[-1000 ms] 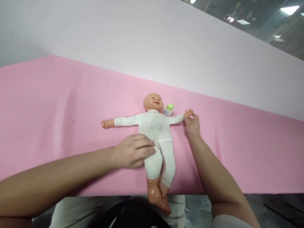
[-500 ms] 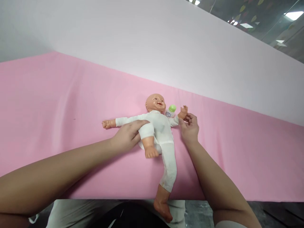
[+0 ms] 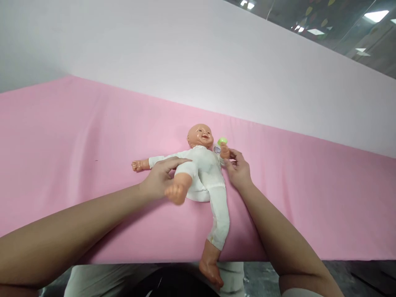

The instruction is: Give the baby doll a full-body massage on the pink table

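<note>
A baby doll [image 3: 208, 167] with a bald plastic head and a white cloth body lies on its back on the pink cover. My left hand [image 3: 162, 175] is closed around its bent leg, the one on my left, near the knee. The bare foot of that leg points toward me. My right hand [image 3: 238, 168] grips the doll's arm on my right near the wrist, and the little hand stands raised. Just behind that arm is a small bottle [image 3: 217, 149] with a green cap, partly covered by the doll's hand. The doll's other leg hangs over the table's near edge.
The pink cover [image 3: 309, 198] spreads over the table on both sides, with soft creases. A white wall or panel [image 3: 148, 45] rises behind it. Below the near edge, my light trousers [image 3: 93, 280] and a dark floor show.
The bent leg has swung outward to my left in my left hand. My right hand has moved left with the doll's arm, toward its chest and in front of the bottle.
</note>
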`<act>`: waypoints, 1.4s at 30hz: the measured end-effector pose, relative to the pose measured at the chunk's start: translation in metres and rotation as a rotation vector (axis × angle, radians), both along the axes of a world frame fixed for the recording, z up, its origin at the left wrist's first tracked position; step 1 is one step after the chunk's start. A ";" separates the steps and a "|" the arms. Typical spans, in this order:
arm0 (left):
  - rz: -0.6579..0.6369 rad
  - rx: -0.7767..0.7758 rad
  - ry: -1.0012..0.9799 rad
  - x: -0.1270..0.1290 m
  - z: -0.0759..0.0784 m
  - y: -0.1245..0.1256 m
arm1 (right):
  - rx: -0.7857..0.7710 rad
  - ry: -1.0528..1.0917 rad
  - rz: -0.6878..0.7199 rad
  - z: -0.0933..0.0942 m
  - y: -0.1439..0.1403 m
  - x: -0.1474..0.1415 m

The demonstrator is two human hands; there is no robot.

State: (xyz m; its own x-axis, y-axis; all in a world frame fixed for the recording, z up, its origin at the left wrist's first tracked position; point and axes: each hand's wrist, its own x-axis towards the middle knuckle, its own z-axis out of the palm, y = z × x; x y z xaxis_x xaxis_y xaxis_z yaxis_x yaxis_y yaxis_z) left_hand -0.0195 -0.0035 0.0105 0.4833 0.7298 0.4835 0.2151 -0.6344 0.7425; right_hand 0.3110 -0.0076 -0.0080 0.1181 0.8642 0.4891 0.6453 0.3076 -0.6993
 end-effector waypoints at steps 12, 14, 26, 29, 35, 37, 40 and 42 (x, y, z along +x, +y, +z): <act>-0.489 0.114 -0.071 0.010 0.010 -0.038 | -0.327 0.531 -0.269 -0.018 0.033 0.077; -0.444 0.094 -0.094 0.009 0.010 -0.037 | -0.328 0.516 -0.291 -0.016 0.031 0.074; 0.091 -0.440 -0.082 0.007 0.002 0.013 | 0.095 -0.329 0.126 0.008 -0.006 -0.020; 0.109 -0.514 -0.064 0.010 -0.003 0.019 | 0.116 -0.495 0.200 0.008 -0.005 -0.022; 0.089 -0.326 -0.051 0.006 0.004 0.011 | -0.005 -0.291 0.073 0.007 -0.002 -0.008; 0.033 -0.203 -0.062 0.003 0.009 0.005 | 0.008 -0.118 0.025 0.004 0.001 0.000; -0.161 -0.065 -0.073 0.000 0.015 -0.009 | 0.123 0.124 -0.044 -0.003 0.010 0.018; -0.313 -0.021 -0.080 0.001 0.017 -0.019 | 0.115 0.219 -0.100 -0.008 0.017 0.034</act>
State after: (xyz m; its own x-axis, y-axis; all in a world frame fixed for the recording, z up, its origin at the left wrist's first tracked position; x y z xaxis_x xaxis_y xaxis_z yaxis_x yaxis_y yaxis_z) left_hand -0.0186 -0.0229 0.0273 0.6470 0.5619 0.5154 -0.0479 -0.6447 0.7630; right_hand 0.3454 0.0094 -0.0163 0.3143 0.7831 0.5366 0.5138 0.3349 -0.7898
